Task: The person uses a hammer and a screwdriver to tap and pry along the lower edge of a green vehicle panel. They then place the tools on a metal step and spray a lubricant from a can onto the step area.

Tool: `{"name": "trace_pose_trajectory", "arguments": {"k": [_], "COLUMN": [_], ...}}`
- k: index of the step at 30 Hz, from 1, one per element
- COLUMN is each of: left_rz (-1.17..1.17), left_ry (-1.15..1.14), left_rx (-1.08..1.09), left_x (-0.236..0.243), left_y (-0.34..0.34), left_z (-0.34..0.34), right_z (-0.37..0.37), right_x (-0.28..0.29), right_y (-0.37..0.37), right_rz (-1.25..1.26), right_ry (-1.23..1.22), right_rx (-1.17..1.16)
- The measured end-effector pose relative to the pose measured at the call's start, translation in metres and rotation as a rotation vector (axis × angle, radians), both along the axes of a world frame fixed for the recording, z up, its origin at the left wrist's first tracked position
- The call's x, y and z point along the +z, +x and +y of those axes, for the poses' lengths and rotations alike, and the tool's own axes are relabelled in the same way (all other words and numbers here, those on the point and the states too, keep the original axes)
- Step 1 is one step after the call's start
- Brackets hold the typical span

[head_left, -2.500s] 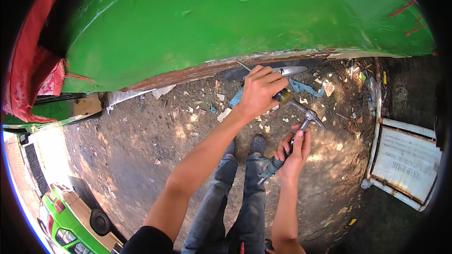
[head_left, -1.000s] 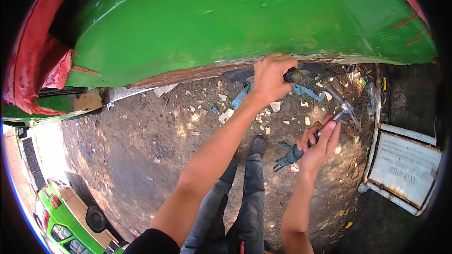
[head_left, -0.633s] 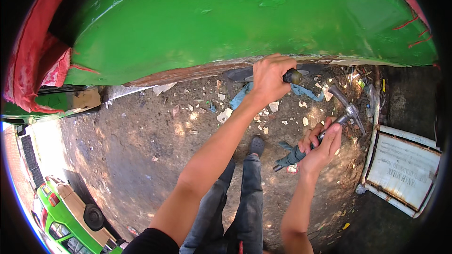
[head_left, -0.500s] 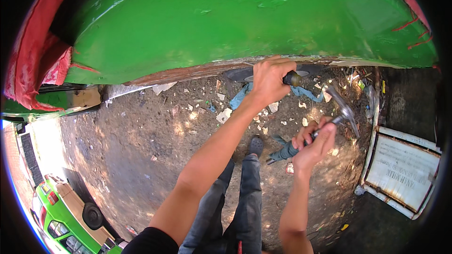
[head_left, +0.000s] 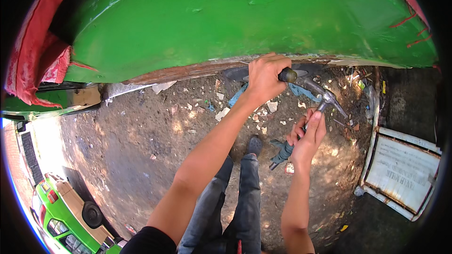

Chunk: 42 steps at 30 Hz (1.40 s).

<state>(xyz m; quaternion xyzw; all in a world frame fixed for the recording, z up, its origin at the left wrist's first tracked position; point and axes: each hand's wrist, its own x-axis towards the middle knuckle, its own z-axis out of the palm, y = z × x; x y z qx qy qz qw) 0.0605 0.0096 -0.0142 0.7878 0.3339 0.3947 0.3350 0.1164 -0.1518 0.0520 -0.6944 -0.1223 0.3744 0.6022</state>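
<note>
My left hand [head_left: 264, 76] is closed round a tool with a dark ridged and yellowish handle [head_left: 289, 75], at the rough lower edge of a large green panel [head_left: 245, 21]. Its thin metal shaft is mostly hidden by my fingers. My right hand [head_left: 308, 138] grips a steel hammer [head_left: 328, 98] by its long handle, which has dark green wrapping [head_left: 282, 153] low down. The hammer head is just right of and below the yellowish handle, apparently apart from it. A dark wheel [head_left: 235, 74] shows behind my left hand, with blue cloth strips [head_left: 305, 92] on the ground.
Red torn fabric [head_left: 37, 51] hangs at the left. A green vehicle [head_left: 61, 207] stands lower left. A rusty white metal sign [head_left: 399, 171] leans at the right. Pale flakes [head_left: 223, 113] litter the dirt around my legs [head_left: 247, 193].
My left hand moved up and right from 2.5 seconds ago, then slightly left. My right hand swung the hammer out to the right, then brought it back up and left toward the left hand's tool.
</note>
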Motion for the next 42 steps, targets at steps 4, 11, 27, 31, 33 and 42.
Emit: {"name": "trace_pose_trajectory", "arguments": {"k": [4,11,27,31,33,42], "left_rz": [0.038,0.073,0.101,0.126,0.139,0.21], "left_ry": [0.01,-0.039,0.213,0.2,0.198,0.24], "left_rx": [-0.054,0.093,-0.115,-0.148,-0.167,-0.174], "left_x": [-0.004,-0.03,-0.018,-0.019,-0.02,-0.02], "left_y": [0.0,-0.011,-0.011,-0.009,-0.008,-0.006], "left_z": [-0.001,0.008,-0.015,-0.015,-0.017,-0.016], "right_z": [-0.005,-0.005,-0.011,-0.016,-0.017,-0.021], "right_x": [0.005,-0.017,-0.018,-0.023,-0.023,-0.026], "right_y": [0.004,-0.007,-0.009,-0.008,-0.009,-0.007], "right_rz": [0.017,0.048,0.141,0.154,0.16,0.17], "right_ry": [0.187,0.056,0.127,0.138,0.136,0.116], "right_rx": [-0.143,0.041,-0.173,-0.172,-0.181,-0.179]}}
